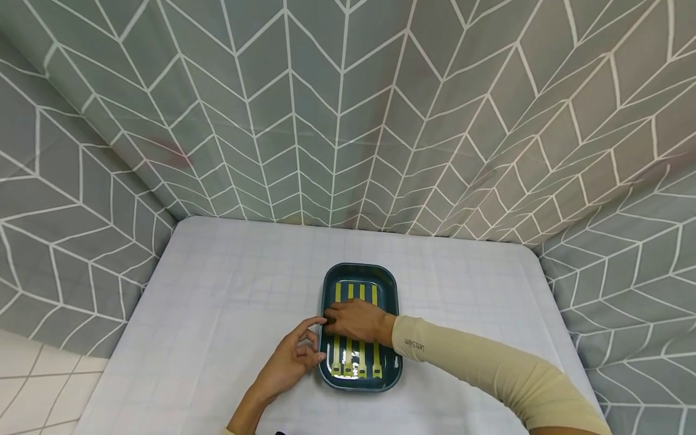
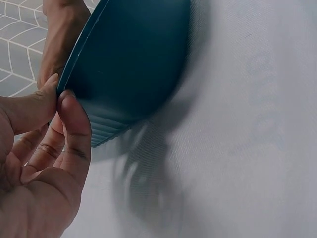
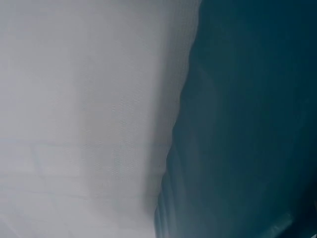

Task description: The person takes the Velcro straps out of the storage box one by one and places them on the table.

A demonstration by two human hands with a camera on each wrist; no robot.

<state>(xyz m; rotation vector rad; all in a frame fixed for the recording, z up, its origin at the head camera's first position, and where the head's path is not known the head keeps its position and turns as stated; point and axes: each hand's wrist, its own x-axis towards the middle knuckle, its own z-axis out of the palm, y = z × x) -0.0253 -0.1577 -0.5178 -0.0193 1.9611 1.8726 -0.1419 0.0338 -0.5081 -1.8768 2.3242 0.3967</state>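
Observation:
A dark teal rectangular tray (image 1: 361, 386) stands on the white-covered table. Inside lie several yellow-green cable ties (image 1: 362, 356) side by side lengthwise, each with a wider slotted end toward me. My left hand (image 1: 293, 359) is at the tray's left side; in the left wrist view its thumb and index finger pinch the rim (image 2: 79, 57). My right hand (image 1: 356, 320) reaches across the tray from the right, over the middle of the ties, fingertips by the left inner wall. What those fingertips hold is hidden. Only the tray's outer wall (image 3: 247, 124) shows in the right wrist view.
White cloth (image 1: 244, 290) covers the table around the tray. Grey curtains (image 1: 337, 121) with a white chevron pattern hang behind the table and at both sides. Pale floor tiles (image 1: 38, 380) show at the lower left. A beige sleeve (image 1: 478, 368) covers the right forearm.

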